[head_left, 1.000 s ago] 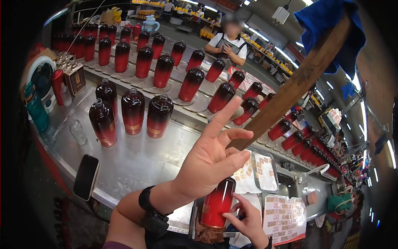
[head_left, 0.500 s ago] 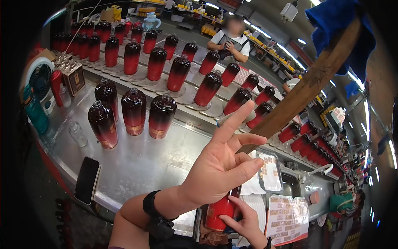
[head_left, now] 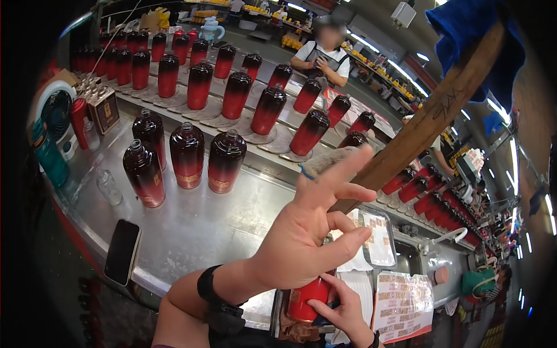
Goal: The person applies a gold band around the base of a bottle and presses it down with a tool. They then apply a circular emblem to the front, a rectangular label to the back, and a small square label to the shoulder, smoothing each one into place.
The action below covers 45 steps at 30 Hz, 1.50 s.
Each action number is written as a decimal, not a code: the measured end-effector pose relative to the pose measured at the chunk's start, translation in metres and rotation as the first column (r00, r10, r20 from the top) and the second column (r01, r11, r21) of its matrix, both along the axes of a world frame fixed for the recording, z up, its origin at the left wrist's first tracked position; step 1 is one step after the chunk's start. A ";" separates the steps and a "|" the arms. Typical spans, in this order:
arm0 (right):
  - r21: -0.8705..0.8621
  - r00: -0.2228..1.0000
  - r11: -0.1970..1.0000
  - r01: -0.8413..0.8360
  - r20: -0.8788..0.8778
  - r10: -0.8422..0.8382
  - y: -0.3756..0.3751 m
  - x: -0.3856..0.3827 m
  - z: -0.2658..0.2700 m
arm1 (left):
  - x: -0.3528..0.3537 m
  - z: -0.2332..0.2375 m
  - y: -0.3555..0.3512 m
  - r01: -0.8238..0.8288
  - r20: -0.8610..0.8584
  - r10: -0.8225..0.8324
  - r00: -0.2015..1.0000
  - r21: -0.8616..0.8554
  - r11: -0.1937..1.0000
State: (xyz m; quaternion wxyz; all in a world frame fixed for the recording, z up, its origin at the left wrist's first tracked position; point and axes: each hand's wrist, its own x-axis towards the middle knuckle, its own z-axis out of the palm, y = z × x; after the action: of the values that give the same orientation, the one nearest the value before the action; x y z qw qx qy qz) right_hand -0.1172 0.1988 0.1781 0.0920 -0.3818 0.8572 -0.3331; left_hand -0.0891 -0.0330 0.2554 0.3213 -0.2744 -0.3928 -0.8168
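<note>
My left hand [head_left: 307, 232] is raised over the metal bench, thumb and a bent finger pinched together, other fingers stretched out. Whatever sits in the pinch is too small to make out. Below it, my right hand [head_left: 342, 307] is wrapped round the lower part of a red bottle [head_left: 306, 301] with a gold mark, tilted. My left hand hides most of that bottle's upper part. Beside it lies a sheet of gold-and-white labels [head_left: 400, 307]. Behind my left hand shows a greyish fuzzy cloth piece [head_left: 325, 163] with a blue edge.
Several black-to-red bottles [head_left: 187, 156] stand on the bench [head_left: 191, 232], near a phone [head_left: 122, 251] and a small clear bottle [head_left: 109, 187]. More bottles line the conveyor [head_left: 249, 136]. A wooden post [head_left: 429, 122] slants across. A person [head_left: 325, 55] is behind the conveyor.
My left thumb and bent finger have come together. My right hand stays on the bottle. The conveyor bottles have shifted along, and more of the fuzzy cloth piece shows left of my raised finger.
</note>
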 end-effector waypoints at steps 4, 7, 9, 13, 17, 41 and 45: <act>-0.034 1.000 0.999 0.007 0.023 -0.007 -0.002 0.001 -0.002 | 0.003 0.001 -0.003 -0.380 -0.039 0.400 0.916 -0.412 0.828; -0.031 1.000 1.000 0.007 0.018 -0.006 0.000 0.001 -0.002 | -0.002 -0.003 0.002 -0.509 -0.051 0.566 0.823 -0.511 0.693; -0.005 0.999 0.999 0.035 0.039 -0.035 0.000 0.001 0.000 | -0.012 -0.009 0.005 -0.529 -0.029 0.593 0.805 -0.488 0.694; 0.009 0.997 0.999 0.045 0.056 -0.046 0.001 0.001 -0.001 | -0.024 -0.016 0.003 -0.673 -0.126 0.711 0.692 -0.469 0.572; -0.023 0.997 0.998 0.051 0.054 -0.050 0.001 0.001 -0.004 | -0.025 -0.015 0.000 -0.673 -0.130 0.723 0.678 -0.505 0.540; -0.030 0.998 0.999 0.046 0.045 -0.044 0.003 0.000 -0.002 | -0.025 0.002 -0.020 -0.925 -0.503 0.801 0.325 -0.347 0.157; -0.050 0.997 0.998 0.049 0.058 -0.046 0.002 0.001 -0.005 | -0.023 -0.008 -0.015 -0.862 -0.360 0.848 0.389 -0.466 0.198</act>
State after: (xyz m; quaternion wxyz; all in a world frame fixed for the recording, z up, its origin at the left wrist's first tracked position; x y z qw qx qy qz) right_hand -0.1163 0.2006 0.1733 0.0986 -0.3537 0.8542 -0.3682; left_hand -0.1125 -0.0482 0.2473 0.6196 -0.1044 -0.7046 -0.3297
